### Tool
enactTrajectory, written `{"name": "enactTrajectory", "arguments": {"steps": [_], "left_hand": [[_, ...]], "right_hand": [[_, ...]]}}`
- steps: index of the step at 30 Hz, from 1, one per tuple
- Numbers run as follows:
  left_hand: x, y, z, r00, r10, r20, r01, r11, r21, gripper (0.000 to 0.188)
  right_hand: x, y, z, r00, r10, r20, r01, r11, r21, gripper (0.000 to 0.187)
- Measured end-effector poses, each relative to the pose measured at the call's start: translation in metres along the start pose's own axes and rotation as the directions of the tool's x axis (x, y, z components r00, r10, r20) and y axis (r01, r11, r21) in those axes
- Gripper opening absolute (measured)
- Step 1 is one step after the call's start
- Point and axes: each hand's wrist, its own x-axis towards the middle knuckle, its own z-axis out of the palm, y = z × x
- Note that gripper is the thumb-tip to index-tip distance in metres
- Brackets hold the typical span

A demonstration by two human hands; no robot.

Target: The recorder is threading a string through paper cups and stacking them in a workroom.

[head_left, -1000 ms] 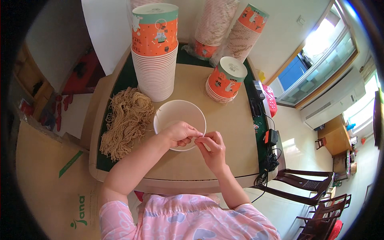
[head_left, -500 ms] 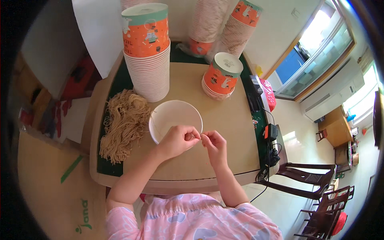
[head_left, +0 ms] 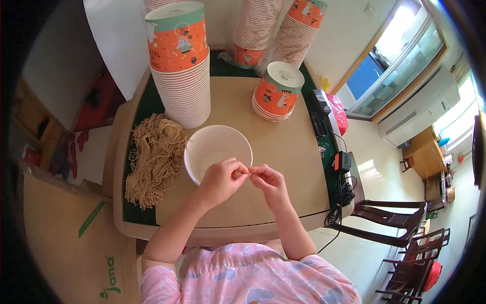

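Since the earlier frame both hands have drifted slightly right along the near rim of the white bowl, which sits at frame centre. Left hand and right hand meet fingertip to fingertip, each pinched narrow on something too small to tell. Pale noodle heap lies left; tall orange cup stack stands upper left

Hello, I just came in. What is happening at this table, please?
A person in a pink patterned top works at a tan table. Both hands meet just at the near rim of an open white paper bowl: left hand and right hand pinch something too small to identify. A pile of tan dried noodles lies left of the bowl, with stacks of orange paper bowls behind.
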Motion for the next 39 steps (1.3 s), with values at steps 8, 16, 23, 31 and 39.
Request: {"name": "enactTrajectory", "arguments": {"steps": [8,16,23,31,39], "left_hand": [[-0.002,0.001,0.000,0.999,0.011,-0.046,-0.013,0.999,-0.039,0.006],[-0.003,0.004,0.001,0.993,-0.002,-0.120,0.003,1.000,0.011,0.006],[-0.009,0.005,0.001,0.989,-0.023,-0.144,0.028,0.999,0.034,0.005],[-0.011,0.009,0.011,0.969,-0.007,-0.248,0.040,0.991,0.126,0.006],[-0.010,0.007,0.000,0.967,-0.127,-0.221,0.115,0.991,-0.067,0.006]], "right_hand": [[0.003,0.009,0.000,0.976,-0.212,-0.055,0.187,0.937,-0.294,0.006],[0.003,0.001,0.006,0.999,-0.048,-0.020,0.044,0.981,-0.187,0.010],[0.005,0.003,0.003,0.999,0.027,0.028,-0.026,0.999,-0.028,0.011],[0.002,0.002,0.011,0.997,-0.006,-0.083,-0.005,0.992,-0.124,0.009],[0.003,-0.005,0.016,0.971,-0.234,-0.059,0.187,0.885,-0.427,0.009]]}}
